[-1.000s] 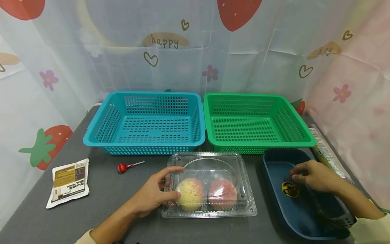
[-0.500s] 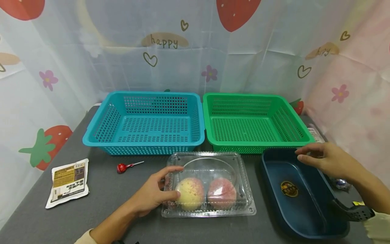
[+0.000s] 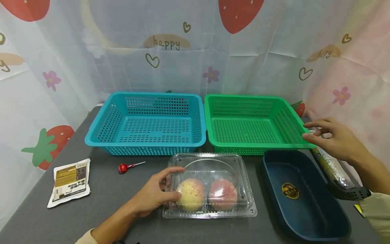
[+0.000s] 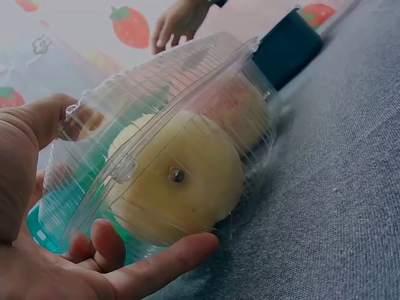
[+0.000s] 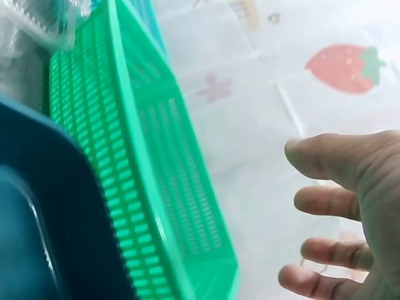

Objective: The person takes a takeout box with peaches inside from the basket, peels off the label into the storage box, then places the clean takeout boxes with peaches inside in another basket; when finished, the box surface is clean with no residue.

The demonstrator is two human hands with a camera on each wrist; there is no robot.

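Fingers of left hand (image 3: 152,196) curl round left end of one clear clamshell box (image 3: 210,184), near centre, holding two peaches (image 3: 190,194). Right hand (image 3: 336,139) fingers spread, empty, over right rim of green basket (image 3: 253,122). Baskets: two.

Hidden behind the right hand (image 3: 336,139): the far end of the long wrapped packet (image 3: 330,166), its print too small to read. Cut off by the lower edge of the head view: the near corner of the dark blue tray (image 3: 317,217) and both forearms. Too small to read: the round sticker (image 3: 290,190) in the tray and the label on the white pouch (image 3: 70,181). Blurred through the ribbed clear box (image 4: 169,150) in the left wrist view: the pink fruit (image 4: 234,109) behind the yellow one (image 4: 181,181). Cut off at the left edge there: the palm of the left hand (image 4: 37,250). Out of frame in the right wrist view: the packet, and most of the green basket (image 5: 125,162).
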